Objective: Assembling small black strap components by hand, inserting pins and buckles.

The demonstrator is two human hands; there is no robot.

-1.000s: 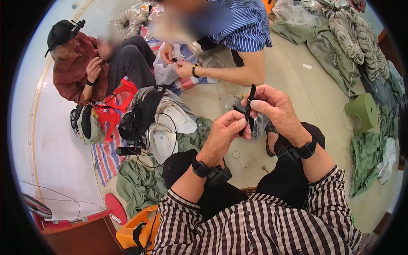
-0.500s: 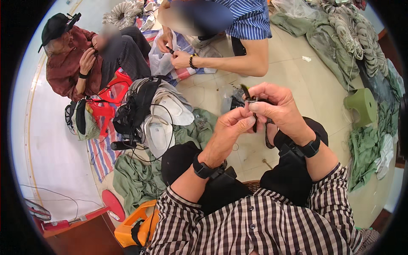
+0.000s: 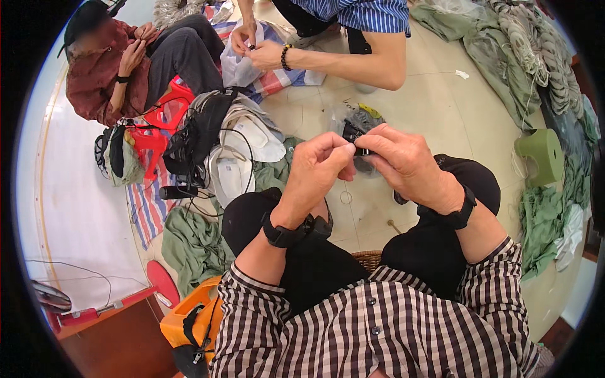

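Both my hands are raised over my knees, fingertips almost touching. A small black strap-like piece point(image 3: 361, 151) is pinched between them; most of it is hidden by the fingers, so its exact kind does not show. My left hand point(image 3: 320, 160) closes thumb and forefinger on its left end. From the other side, my right hand point(image 3: 406, 160) grips it with thumb and fingers. Just beyond, on the floor, lies a clear plastic bag point(image 3: 337, 118) with dark contents and a yellow-green patch.
Two people sit across from me, one in a striped shirt point(image 3: 372, 16), one in dark red point(image 3: 94, 88). Pale caps point(image 3: 246, 135) and black cables lie at left, near a red stool point(image 3: 148, 145). A green stool point(image 3: 539, 154) and green cloth bundles point(image 3: 498, 69) stand right.
My hands have drawn level with each other, and the black piece that stuck out above and below my fingers is now mostly covered. The plastic bag shows more fully.
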